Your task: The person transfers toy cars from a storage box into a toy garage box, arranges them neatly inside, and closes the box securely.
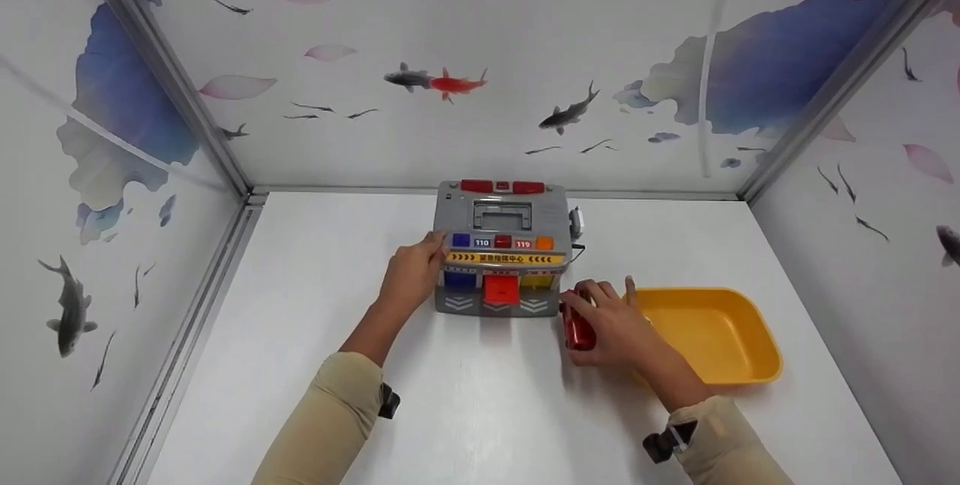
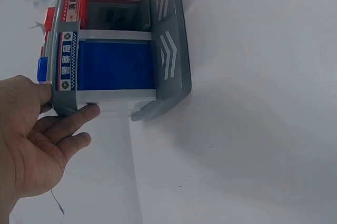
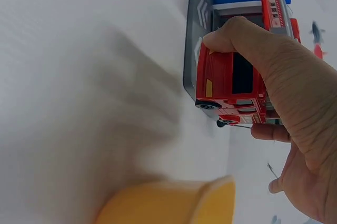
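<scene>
A grey toy garage point(image 1: 501, 245) with blue, red and yellow bays stands near the back wall. My left hand point(image 1: 411, 273) grips its left front corner; in the left wrist view the thumb lies by the blue button point(image 2: 42, 69) and the fingers curl under the roof edge. The red middle door point(image 1: 501, 290) is swung out, and a dark bay point(image 2: 115, 14) shows behind it. The blue door point(image 2: 117, 66) is down. My right hand point(image 1: 609, 324) grips a red toy fire truck point(image 3: 227, 79), thumb on its front end, beside the garage's right front corner.
To the right of the truck sits a yellow plastic tray point(image 1: 709, 335), partly behind my right hand and wrist. A small grey handset-like piece point(image 1: 576, 223) hangs on the garage's right side. Printed wall panels point(image 1: 495, 148) bound the white table on the back and sides.
</scene>
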Tool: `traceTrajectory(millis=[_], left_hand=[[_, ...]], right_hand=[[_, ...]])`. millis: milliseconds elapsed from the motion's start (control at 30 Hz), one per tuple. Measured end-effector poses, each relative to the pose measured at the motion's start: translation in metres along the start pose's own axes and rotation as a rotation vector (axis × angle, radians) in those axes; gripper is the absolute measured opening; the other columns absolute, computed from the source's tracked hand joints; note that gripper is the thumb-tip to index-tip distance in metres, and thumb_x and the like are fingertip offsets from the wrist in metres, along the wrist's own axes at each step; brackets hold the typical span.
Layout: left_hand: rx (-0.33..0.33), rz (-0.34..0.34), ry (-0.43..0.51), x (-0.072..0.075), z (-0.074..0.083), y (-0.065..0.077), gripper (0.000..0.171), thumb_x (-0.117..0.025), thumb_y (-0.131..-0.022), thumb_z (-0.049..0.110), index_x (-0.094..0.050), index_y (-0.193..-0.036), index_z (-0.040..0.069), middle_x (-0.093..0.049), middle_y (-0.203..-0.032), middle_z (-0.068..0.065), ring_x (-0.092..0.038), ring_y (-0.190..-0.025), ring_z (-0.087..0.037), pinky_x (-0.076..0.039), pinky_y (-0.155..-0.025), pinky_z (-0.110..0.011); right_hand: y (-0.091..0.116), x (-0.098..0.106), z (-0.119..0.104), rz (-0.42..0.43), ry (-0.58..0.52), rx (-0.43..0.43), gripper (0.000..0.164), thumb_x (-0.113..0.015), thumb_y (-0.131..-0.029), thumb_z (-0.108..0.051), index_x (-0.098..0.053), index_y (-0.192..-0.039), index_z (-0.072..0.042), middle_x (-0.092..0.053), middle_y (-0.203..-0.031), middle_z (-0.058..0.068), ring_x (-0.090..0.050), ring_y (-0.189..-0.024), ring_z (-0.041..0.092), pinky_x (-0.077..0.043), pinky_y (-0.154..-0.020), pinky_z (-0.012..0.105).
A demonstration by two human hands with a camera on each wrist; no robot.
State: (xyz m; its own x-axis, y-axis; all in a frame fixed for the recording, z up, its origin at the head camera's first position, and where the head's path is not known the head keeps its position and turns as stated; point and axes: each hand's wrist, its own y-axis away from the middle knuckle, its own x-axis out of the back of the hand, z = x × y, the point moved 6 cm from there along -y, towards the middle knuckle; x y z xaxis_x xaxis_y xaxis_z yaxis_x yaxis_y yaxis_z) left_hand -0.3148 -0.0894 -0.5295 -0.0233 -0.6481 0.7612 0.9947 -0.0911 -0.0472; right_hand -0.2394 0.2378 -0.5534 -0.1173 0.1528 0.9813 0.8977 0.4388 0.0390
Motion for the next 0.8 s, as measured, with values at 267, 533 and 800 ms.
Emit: traceTrajectory(millis=[267,533,800], left_hand=[[-0.001,0.004,-0.001,-0.001,0.001,0.000,0.046,-0.056,-0.118,0.032,-0.059,-0.160,0.012,-0.057,-0.164,-0.013,-0.058,-0.152,-0.032,-0.051,-0.125,-0.049],[-0.001,0.002,-0.006,0.002,0.003,-0.001,0.048,-0.055,-0.118,0.033,-0.058,-0.161,0.012,-0.056,-0.164,-0.013,-0.058,-0.152,-0.032,-0.052,-0.124,-0.049],[-0.003,0.008,0.010,0.001,0.000,0.000,0.047,-0.056,-0.118,0.033,-0.059,-0.160,0.012,-0.056,-0.163,-0.015,-0.058,-0.152,-0.033,-0.052,-0.124,-0.049]], right_hand=[[-0.011,-0.012,-0.014,-0.027,0.000,-0.003,0.094,-0.096,-0.079,-0.048,-0.056,-0.160,-0.027,-0.055,-0.159,0.009,-0.049,-0.149,0.034,-0.019,-0.128,0.087],[-0.020,-0.020,-0.028,-0.036,0.007,0.019,0.089,-0.095,-0.080,-0.051,-0.058,-0.157,-0.027,-0.055,-0.158,0.009,-0.050,-0.147,0.033,-0.021,-0.129,0.086],[-0.024,-0.036,-0.041,-0.041,-0.018,0.052,0.092,-0.092,-0.084,-0.057,-0.053,-0.163,-0.029,-0.051,-0.161,0.007,-0.048,-0.148,0.033,-0.018,-0.130,0.085]])
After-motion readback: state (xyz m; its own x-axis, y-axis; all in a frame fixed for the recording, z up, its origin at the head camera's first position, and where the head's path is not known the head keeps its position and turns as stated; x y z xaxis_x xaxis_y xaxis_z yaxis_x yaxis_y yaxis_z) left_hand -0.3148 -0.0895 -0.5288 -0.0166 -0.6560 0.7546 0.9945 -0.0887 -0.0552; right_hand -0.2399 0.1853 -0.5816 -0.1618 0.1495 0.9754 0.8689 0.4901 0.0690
